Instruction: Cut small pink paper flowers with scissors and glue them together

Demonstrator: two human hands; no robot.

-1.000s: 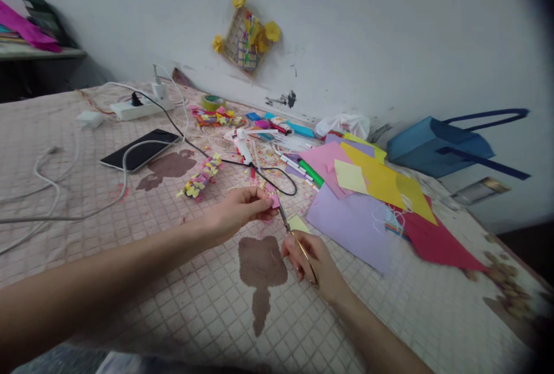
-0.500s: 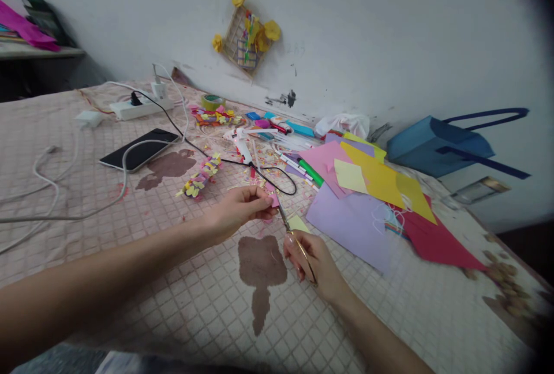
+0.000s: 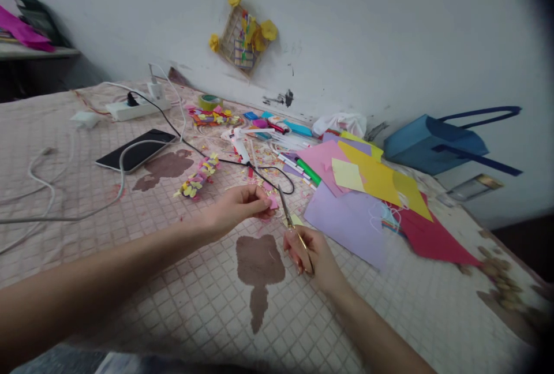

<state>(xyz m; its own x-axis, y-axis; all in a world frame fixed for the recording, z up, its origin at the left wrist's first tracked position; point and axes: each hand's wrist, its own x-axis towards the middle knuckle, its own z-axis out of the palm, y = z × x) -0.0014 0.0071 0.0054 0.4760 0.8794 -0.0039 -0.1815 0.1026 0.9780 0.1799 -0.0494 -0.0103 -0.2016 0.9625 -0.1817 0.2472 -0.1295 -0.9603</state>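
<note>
Hands held apart over checked pink cloth [image 3: 208, 305]: small pink paper scrap [image 3: 273, 203] pinched in left hand [image 3: 237, 208], gold-handled steel scissors [image 3: 289, 223] gripped in right hand [image 3: 312, 254], blades angled toward scrap, evidently for cutting.

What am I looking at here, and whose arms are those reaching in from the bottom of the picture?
There is no machine here. This single view comes from a camera worn on a person's head, looking forward and down, so both arms belong to that person. The left hand pinches a small pink paper scrap. The right hand holds slim metal scissors, with the blades pointing up near the paper. Underneath is a pale pink checked cloth with brown stains. On it lie a sheet of lilac paper, a sheet of yellow paper, a sheet of red paper, a black smartphone, a white power strip and a chain of colourful paper pieces.
</note>
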